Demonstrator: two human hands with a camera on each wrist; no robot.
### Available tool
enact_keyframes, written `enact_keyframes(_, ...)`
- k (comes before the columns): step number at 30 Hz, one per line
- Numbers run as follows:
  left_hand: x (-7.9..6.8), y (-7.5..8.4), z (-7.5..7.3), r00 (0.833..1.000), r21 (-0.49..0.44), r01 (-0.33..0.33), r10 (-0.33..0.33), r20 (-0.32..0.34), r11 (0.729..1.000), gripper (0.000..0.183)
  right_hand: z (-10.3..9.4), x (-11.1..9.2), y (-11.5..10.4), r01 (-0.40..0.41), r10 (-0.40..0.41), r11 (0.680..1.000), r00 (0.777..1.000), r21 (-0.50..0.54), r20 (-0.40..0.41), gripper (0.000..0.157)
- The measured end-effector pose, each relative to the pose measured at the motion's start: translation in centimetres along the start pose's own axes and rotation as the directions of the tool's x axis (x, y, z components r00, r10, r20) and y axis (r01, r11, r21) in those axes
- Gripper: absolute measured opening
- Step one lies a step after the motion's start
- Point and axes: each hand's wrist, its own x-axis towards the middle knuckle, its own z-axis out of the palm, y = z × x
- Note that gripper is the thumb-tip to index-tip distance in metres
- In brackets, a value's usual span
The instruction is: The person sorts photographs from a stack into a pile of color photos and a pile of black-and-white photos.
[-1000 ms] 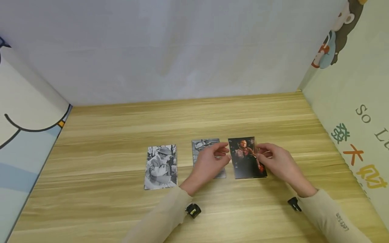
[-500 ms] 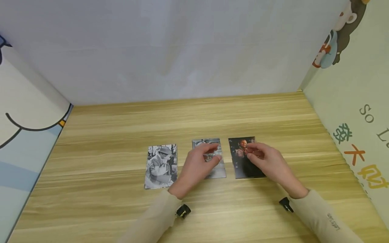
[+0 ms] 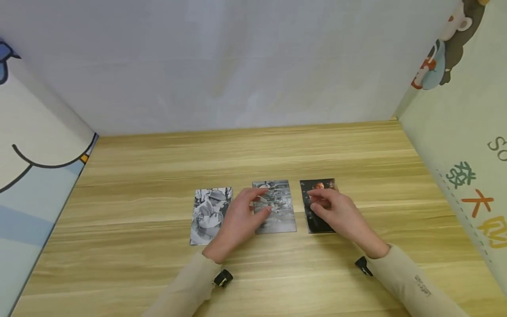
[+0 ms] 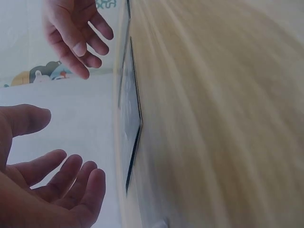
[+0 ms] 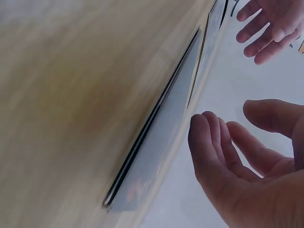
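Observation:
Three photo cards lie in a row on the wooden table. The left black-and-white photo point(image 3: 206, 218) shows a figure in a hat, partly covered by my left hand point(image 3: 237, 215). That hand hovers between it and the grey middle photo point(image 3: 279, 220), thumb and fingers apart and holding nothing. Over the dark colour photo point(image 3: 317, 222) on the right hangs my right hand point(image 3: 336, 212), hiding much of the picture. In the right wrist view, the fingers point(image 5: 204, 142) are loosely bent above the nearest photo point(image 5: 156, 137), which has a doubled dark edge like a thin stack.
The wooden table point(image 3: 158, 163) meets a pale cloth wall point(image 3: 237, 79) at the back. Printed panels flank it, with cartoon shapes at left and coloured characters point(image 3: 477, 202) at right. A black wrist strap piece point(image 3: 223, 278) sits beside the left sleeve.
Both hands have moved left, the right from the dark photo's right edge to above it, the left off the middle photo toward the left one. The photos stay put on the table.

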Motion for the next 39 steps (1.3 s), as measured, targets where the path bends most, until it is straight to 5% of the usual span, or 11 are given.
enact_keyframes(21,-0.2,-1.5,-1.3,0.985,0.08,0.146,-0.152,0.083,0.986,0.065,1.9,2.0,-1.3,-0.002,0.013,0.998,0.986,-0.065,0.168,0.046)
enact_keyframes(39,0.0,-1.4,-1.4,0.979,0.1,0.16,-0.171,0.112,0.982,0.063,2.4,2.3,-1.8,-0.025,0.035,0.999,0.976,-0.047,0.216,0.048)
